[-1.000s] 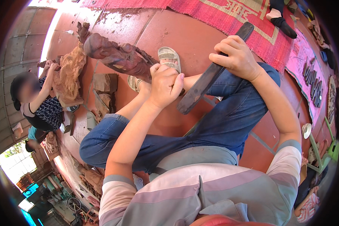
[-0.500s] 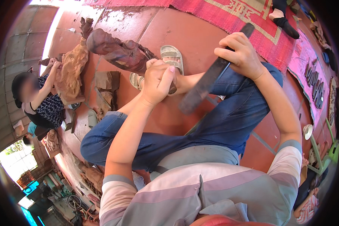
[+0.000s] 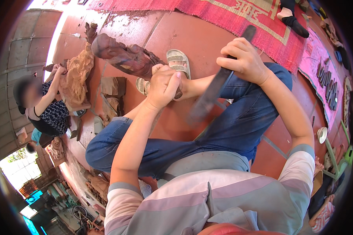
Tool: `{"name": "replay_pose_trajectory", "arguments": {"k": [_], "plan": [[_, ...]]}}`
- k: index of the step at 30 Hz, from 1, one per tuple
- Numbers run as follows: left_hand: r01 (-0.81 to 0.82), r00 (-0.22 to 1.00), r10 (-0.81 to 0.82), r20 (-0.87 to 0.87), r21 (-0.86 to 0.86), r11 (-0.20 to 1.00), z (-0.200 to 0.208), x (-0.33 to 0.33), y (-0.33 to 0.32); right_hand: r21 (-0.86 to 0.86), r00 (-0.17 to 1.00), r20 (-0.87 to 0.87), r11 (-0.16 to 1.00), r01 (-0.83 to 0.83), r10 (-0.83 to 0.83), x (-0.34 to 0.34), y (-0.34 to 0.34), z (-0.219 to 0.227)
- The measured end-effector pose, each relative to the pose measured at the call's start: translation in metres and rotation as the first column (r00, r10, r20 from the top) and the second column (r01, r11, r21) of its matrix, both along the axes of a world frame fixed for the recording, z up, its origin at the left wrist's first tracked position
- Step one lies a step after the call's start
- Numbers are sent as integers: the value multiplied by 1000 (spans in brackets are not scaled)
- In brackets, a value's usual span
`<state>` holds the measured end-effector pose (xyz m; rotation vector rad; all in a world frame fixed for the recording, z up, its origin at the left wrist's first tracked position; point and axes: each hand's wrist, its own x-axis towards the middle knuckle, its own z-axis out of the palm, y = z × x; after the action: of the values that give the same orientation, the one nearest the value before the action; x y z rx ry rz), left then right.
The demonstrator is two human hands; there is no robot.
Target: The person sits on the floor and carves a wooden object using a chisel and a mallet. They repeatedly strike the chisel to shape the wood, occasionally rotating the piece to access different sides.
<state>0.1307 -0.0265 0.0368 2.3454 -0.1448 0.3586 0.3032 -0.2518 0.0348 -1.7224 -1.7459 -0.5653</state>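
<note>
My left hand (image 3: 163, 85) is closed in a fist around a tool with a brown wooden handle (image 3: 179, 94). Only the handle's rounded butt shows below the fist; its other end is hidden. Just beyond that fist lies a dark reddish-brown carved wooden figure (image 3: 123, 56), with a rounded head at its far left. Raised over my knee, my right hand (image 3: 241, 62) grips a long dark flat bar (image 3: 211, 94). One end sticks out above the fingers, and the lower end, blurred by motion, points toward the left hand, apart from it.
Wood blocks (image 3: 113, 94) sit left of my sandalled feet (image 3: 178, 62). Farther left, a person (image 3: 51, 102) works at a lighter carving (image 3: 77, 78). A red woven mat (image 3: 223, 19) covers the far floor. Several dark tools (image 3: 328, 84) lie on a pink cloth (image 3: 312, 64) at right.
My right hand and the bar have shifted slightly left, and the bar's lower end has dropped a little. The left fist keeps its hold, nearly unmoved.
</note>
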Motion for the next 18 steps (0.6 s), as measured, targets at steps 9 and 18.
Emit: {"name": "replay_pose_trajectory", "arguments": {"k": [9,18], "plan": [[-14,999,15,-32,29,999,3,-3,-4,-33,997,12,996,83,-82,2,-1,0],[-16,1000,14,9,282,959,-13,9,-27,-75,997,33,995,66,-64,1,-1,-5]]}}
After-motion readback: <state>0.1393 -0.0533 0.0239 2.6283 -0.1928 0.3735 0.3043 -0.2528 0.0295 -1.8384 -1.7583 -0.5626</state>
